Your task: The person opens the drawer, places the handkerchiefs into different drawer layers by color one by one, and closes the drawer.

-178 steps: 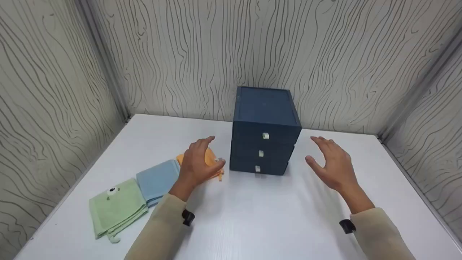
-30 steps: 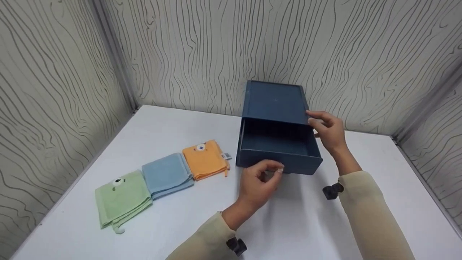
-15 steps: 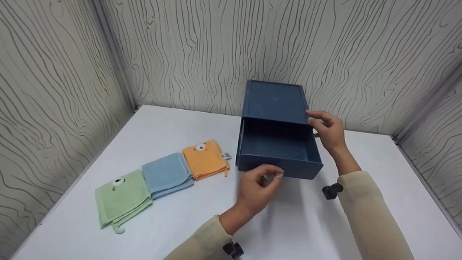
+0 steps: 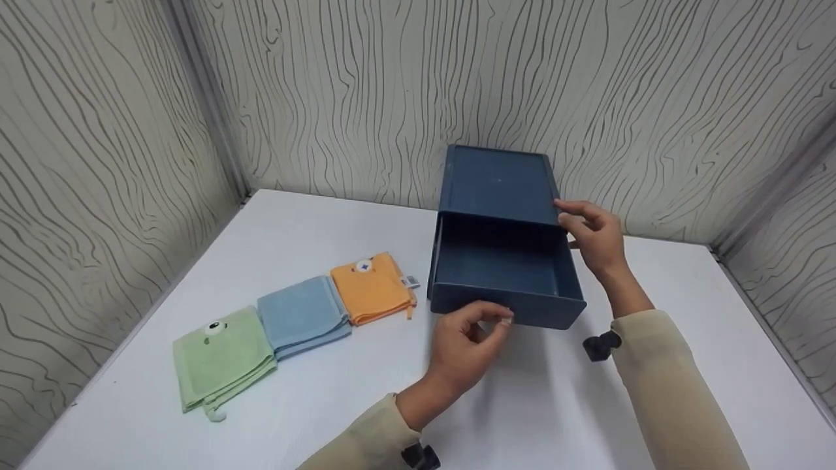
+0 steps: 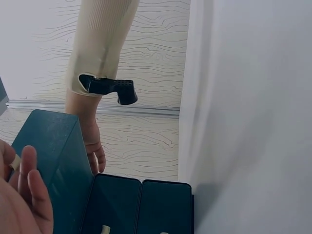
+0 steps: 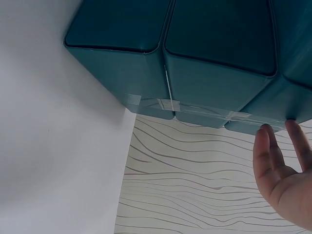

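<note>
A dark blue three-drawer cabinet (image 4: 499, 183) stands against the back wall. Its top drawer (image 4: 545, 314) is pulled well out, and nothing shows inside. My left hand (image 4: 457, 349) pinches the small pale handle (image 4: 507, 320) on the drawer's front between thumb and fingers. At the cabinet's upper right edge, my right hand (image 4: 601, 245) touches the side near the front corner with its fingertips. The right wrist view shows those fingers fairly straight against the side wall. Below the top drawer, the two lower drawers (image 5: 117, 200) are closed in the left wrist view.
Three folded cloths lie in a slanting row on the white table (image 4: 313, 418), left of the cabinet: green (image 4: 225, 365), blue (image 4: 304, 313) and orange (image 4: 369, 290). Wood-grain patterned panels (image 4: 353, 98) enclose the table at the back and sides.
Earliest, both hands were apart from the cabinet and every drawer was closed. Over the last second my left hand has drawn the top drawer slightly farther forward; my right hand has stayed put.
</note>
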Motion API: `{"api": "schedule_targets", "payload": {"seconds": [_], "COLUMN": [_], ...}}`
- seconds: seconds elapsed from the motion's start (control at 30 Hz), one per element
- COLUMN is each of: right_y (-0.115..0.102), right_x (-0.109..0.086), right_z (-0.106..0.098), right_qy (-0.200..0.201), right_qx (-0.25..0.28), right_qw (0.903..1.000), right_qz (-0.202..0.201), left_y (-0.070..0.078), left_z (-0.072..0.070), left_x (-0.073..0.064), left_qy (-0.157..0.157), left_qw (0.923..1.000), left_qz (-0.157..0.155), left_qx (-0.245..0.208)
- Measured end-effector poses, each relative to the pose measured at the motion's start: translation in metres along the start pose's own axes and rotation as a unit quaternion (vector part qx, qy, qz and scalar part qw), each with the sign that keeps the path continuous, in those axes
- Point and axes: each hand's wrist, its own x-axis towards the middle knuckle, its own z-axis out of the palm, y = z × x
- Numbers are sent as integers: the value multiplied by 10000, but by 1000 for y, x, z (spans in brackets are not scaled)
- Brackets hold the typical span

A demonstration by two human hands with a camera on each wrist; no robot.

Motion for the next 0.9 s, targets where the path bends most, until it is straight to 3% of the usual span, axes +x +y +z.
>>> {"api": "schedule_targets", "payload": {"seconds": [0.9], "right_y": [16], "right_x": [5], "right_z": [1], "right_qy": [88], "right_qx": [93], "right_qw": [9999], "right_qz": [32], "left_y": [2], "left_z": [0], "left_x": [-5], "left_qy": [2], "left_qw": [10000], "left_qz": [-33], "left_qx": [6]}}
